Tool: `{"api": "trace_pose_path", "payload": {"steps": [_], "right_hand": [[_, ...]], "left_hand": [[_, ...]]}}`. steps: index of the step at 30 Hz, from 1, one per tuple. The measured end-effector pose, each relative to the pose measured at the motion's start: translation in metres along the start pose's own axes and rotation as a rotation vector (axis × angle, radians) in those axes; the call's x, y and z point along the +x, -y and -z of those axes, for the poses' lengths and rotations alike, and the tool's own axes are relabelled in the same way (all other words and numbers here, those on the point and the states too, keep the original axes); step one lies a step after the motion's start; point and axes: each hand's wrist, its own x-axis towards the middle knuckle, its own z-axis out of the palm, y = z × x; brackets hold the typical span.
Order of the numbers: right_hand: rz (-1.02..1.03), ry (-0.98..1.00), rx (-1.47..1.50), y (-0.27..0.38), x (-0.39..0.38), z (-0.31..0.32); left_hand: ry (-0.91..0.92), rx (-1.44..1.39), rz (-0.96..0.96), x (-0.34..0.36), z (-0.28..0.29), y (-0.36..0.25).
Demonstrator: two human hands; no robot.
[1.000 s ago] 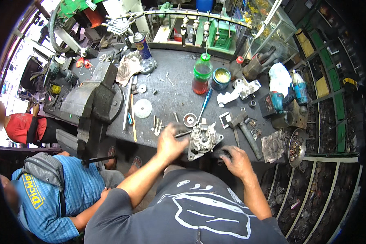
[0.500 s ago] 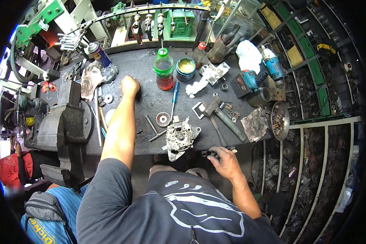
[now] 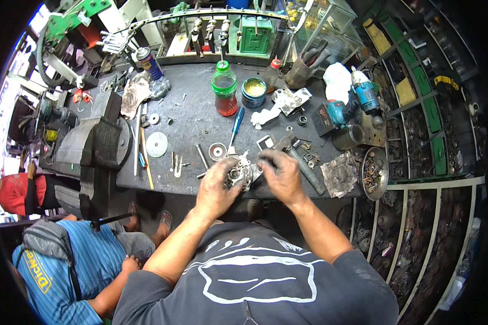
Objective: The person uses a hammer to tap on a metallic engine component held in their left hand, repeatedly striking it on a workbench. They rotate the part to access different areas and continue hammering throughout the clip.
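A grey metal alternator housing, round with holes and lugs, sits at the bench's near edge, partly covered by my hands. My left hand is closed around its left side, thumb and fingers over the top face. At its right side my right hand has its fingers curled into a pinch; whatever is between the fingertips is hidden. Just behind the housing are a metal ring and a blue screwdriver. A T-shaped bar tool lies left of it. A hammer lies right of my right hand.
A black bench vise stands at the left. Toward the back are a green-capped bottle of red liquid and an open grease tub. Cordless drivers and a bowl of screws are at right. Another person sits at lower left.
My left hand has come back from the far part of the bench to the housing. My right hand has moved up and left to the housing's right side. The view has shifted slightly.
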Motion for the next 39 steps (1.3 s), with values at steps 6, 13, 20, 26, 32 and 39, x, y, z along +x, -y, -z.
{"api": "trace_pose_path", "payload": {"steps": [6, 13, 20, 26, 32, 39], "right_hand": [[0.204, 0.078, -0.183, -0.054, 0.014, -0.017], [0.275, 0.278, -0.35, -0.078, 0.008, -0.032], [0.275, 0.178, -0.238, -0.058, 0.013, -0.013], [0.021, 0.041, -0.175, -0.068, -0.015, -0.046], [-0.213, -0.104, -0.258, -0.066, -0.057, -0.052], [-0.324, -0.235, 0.055, -0.048, -0.188, -0.098]], "left_hand": [[0.225, 0.091, 0.376, -0.048, -0.002, 0.025], [0.267, 0.048, 0.382, -0.059, -0.01, 0.04], [0.335, 0.034, 0.334, -0.051, 0.003, 0.052], [0.39, 0.037, 0.288, -0.047, 0.005, 0.061], [0.403, 0.046, 0.282, -0.047, 0.001, 0.052], [0.345, 0.108, 0.212, -0.028, 0.007, 0.043]]}}
